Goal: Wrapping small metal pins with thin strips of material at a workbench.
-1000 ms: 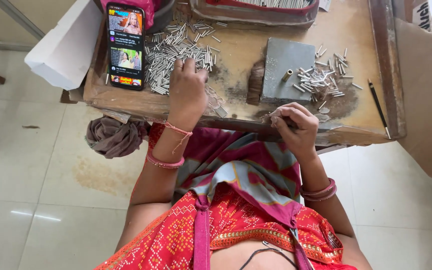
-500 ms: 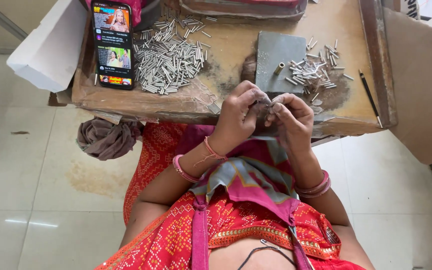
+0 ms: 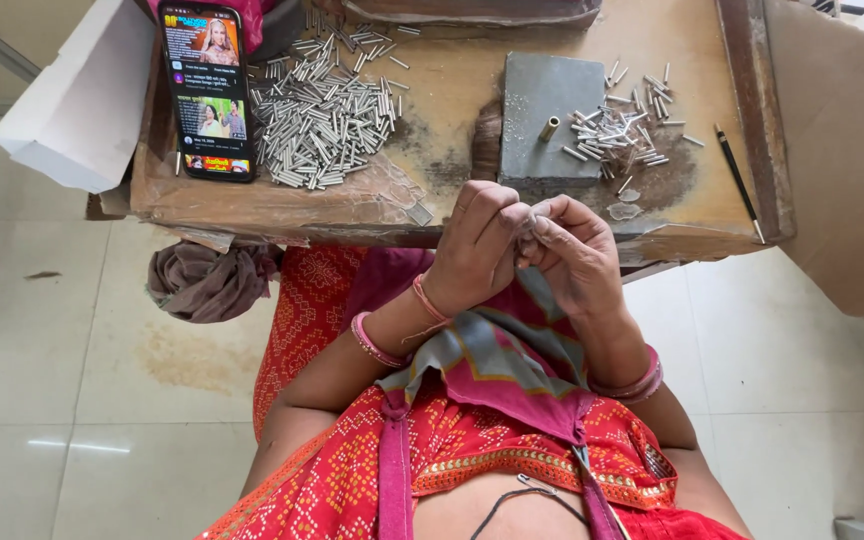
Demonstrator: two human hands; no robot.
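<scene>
Left hand (image 3: 477,245) has come off the big tube pile (image 3: 327,110) and now meets right hand (image 3: 572,250) below the grey block (image 3: 542,120); fingers of both pinch one small piece, too small to identify; assembly underway, it seems.

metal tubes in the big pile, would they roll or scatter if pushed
Likely yes. The tubes are thin, round and loosely heaped, so a push would probably roll and spread them. They look stiff and light, and some already lie strayed on the table.

light: bright, even, diffuse | shadows: soft | glare: faint on floor (image 3: 62,445) | focus: sharp | edges: slightly warped
</scene>
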